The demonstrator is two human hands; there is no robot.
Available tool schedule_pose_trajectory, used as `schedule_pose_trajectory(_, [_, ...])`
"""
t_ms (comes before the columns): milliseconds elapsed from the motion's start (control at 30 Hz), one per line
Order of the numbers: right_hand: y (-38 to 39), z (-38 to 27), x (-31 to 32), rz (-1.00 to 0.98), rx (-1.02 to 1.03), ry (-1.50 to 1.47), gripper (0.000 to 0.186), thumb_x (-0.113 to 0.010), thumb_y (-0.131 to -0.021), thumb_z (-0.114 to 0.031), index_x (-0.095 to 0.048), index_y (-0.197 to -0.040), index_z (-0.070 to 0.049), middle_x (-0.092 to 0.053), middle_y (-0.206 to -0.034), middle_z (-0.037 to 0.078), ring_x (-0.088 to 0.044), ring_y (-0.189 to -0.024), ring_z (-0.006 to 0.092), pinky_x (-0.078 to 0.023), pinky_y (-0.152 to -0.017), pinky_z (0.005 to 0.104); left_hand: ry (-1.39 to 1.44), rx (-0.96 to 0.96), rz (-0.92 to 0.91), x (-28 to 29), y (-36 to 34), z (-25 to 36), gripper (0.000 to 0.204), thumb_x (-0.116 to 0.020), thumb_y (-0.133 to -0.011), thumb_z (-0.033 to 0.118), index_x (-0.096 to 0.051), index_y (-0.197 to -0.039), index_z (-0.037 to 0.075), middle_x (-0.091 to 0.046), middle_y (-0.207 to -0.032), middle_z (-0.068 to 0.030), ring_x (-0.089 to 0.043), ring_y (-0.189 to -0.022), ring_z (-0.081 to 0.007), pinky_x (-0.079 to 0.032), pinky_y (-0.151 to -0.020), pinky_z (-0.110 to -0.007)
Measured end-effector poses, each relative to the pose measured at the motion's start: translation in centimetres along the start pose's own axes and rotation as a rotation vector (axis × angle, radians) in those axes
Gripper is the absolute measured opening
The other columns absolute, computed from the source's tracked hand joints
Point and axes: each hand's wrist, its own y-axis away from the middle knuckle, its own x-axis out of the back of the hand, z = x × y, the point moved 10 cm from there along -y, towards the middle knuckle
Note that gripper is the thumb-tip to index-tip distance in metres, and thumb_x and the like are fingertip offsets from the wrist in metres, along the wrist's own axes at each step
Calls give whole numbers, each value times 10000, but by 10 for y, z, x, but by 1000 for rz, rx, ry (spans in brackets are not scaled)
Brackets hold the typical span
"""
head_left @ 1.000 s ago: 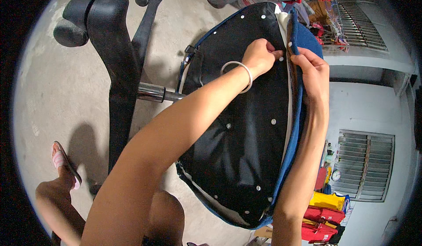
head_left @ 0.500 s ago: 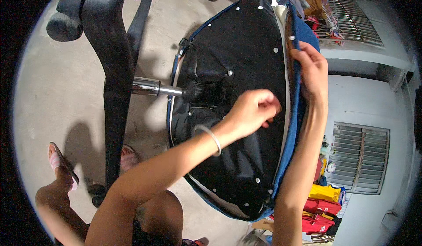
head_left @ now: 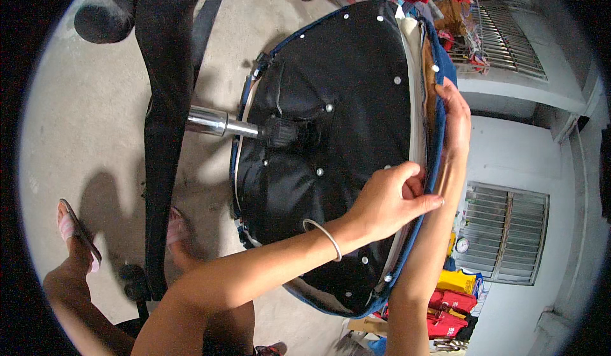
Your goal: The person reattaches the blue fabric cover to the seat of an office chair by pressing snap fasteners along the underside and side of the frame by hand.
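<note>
Evidently clamping the edge of the blue cover point(head_left: 447, 64) in the right hand point(head_left: 457, 120), stretched upward along the outer side. Reaching across from the lower left with the left hand point(head_left: 388, 200), curled and thumb-out toward that edge (cannot tell whether touching it or closed on anything). Facing the underside of the black-lined chair seat point(head_left: 366, 114), directly behind the left hand and just left of the right, joined by a chrome post point(head_left: 209, 122) to the black base point(head_left: 167, 89).
</note>
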Motion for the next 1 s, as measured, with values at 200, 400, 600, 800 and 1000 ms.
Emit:
schedule_pose_trajectory(200, [9, -19, -15, -19, 215, 167, 230, -565, -806, -30, -632, -1022, 11, -612, -811, -13, -524, -703, 50, -406, -645, 179, 114, 66, 330, 60, -41, -13, 115, -532, -897, 123, -561, -900, 11, -596, -760, -49, -578, -639, -102, -496, -533, -232])
schedule_pose_trajectory(400, [14, -24, -24, 28, 254, 393, 327, -582, -798, -42, -590, -1113, 49, -644, -893, 36, -553, -769, 70, -445, -675, 201, -380, 13, 484, 102, -90, -23, 348, -677, -782, 197, -580, -1027, -29, -585, -957, -178, -593, -834, -269, -495, -742, -338])
schedule_pose_trajectory(600, [9, -22, -24, -22, 229, 277, 314, -563, -803, -28, -593, -1105, 53, -645, -926, 54, -561, -809, 90, -445, -723, 208, -697, -86, 464, 96, -109, -11, 644, -752, -700, 263, -460, -1216, 12, -438, -1191, -207, -473, -1075, -348, -414, -904, -382])
schedule_pose_trajectory(800, [9, -18, -22, -31, 196, 192, 296, -561, -800, -19, -607, -1084, 49, -644, -913, 44, -556, -790, 78, -441, -714, 208, -547, -314, 331, 106, -130, -2, 635, -720, -736, 201, -397, -1253, 23, -405, -1182, -210, -499, -1049, -345, -427, -885, -374])
schedule_pose_trajectory(1000, [7, -16, -20, -23, 192, 217, 293, -564, -792, -15, -616, -1074, 44, -644, -905, 43, -554, -776, 77, -437, -705, 203, -400, 101, 192, 110, -166, -25, 435, -655, -791, 352, -615, -720, -75, -629, -646, -150, -632, -573, -229, -513, -552, -329])
